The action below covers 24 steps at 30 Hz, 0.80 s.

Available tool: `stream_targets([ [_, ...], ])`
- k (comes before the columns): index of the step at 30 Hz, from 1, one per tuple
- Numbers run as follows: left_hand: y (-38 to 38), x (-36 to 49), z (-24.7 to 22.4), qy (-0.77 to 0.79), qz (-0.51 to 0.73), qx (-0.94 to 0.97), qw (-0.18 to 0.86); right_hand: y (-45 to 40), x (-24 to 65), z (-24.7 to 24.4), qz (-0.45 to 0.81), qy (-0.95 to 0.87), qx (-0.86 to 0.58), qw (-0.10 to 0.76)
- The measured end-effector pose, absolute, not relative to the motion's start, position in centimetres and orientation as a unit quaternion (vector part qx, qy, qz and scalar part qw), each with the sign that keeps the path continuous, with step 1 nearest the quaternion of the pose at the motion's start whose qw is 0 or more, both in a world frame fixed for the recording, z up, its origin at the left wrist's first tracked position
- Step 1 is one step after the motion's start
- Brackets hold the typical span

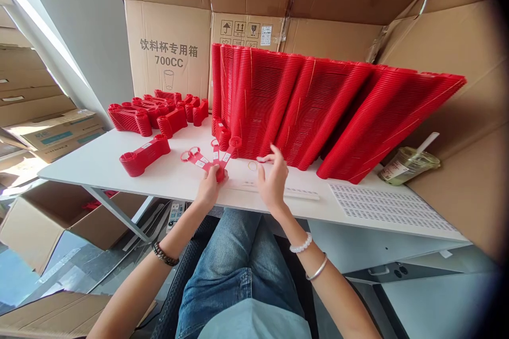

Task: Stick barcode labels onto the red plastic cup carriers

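My left hand [210, 185] grips several red plastic strips with ring ends [199, 160], fanned out and pinched at their lower ends. White labels show on some of the strips. Just to the right, my right hand [273, 177] is raised above the table edge, thumb and fingers apart, holding nothing that I can see. Close to its fingertips, a thin rubber band [252, 166] lies on the white table [183, 177]. Behind both hands stand tall rows of stacked red pieces [266, 100], and a short red stack [224, 139] sits behind the fanned strips.
Bundled red stacks [159, 111] occupy the table's far left, with one labelled bundle [145, 154] nearer. On the right are a label sheet [385, 206] and a tilted drink cup with a straw [409, 165]. Cardboard [170, 47] walls the back; an open carton [71, 217] sits below left.
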<state>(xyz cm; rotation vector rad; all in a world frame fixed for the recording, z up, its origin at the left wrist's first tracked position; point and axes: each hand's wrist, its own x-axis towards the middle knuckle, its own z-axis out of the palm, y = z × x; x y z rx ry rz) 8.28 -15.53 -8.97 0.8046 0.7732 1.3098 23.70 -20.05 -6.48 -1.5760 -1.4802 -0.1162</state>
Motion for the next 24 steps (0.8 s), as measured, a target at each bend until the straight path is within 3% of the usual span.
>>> stream_targets([
  [2,-16.4,8.6,-9.0,0.332,0.573,0.406,0.629,-20.0,24.5,-5.4,-0.069,-0.561,-0.592,0.574],
  [4,-17.4,8.9,-8.9,0.318,0.560,0.498,0.581,-19.8,25.2,-4.4,-0.067,-0.545,-0.560,0.620],
  [8,-18.9,9.1,-8.5,0.292,0.537,0.612,0.502,-19.5,26.3,-3.1,-0.056,-0.525,-0.588,0.613],
  [19,-18.6,9.9,-9.4,0.263,0.510,0.605,0.551,-22.3,25.8,-0.8,-0.146,-0.572,-0.549,0.592],
  [24,-19.7,9.9,-8.7,0.208,0.464,0.626,0.591,-21.1,25.9,1.1,-0.088,-0.594,-0.556,0.575],
])
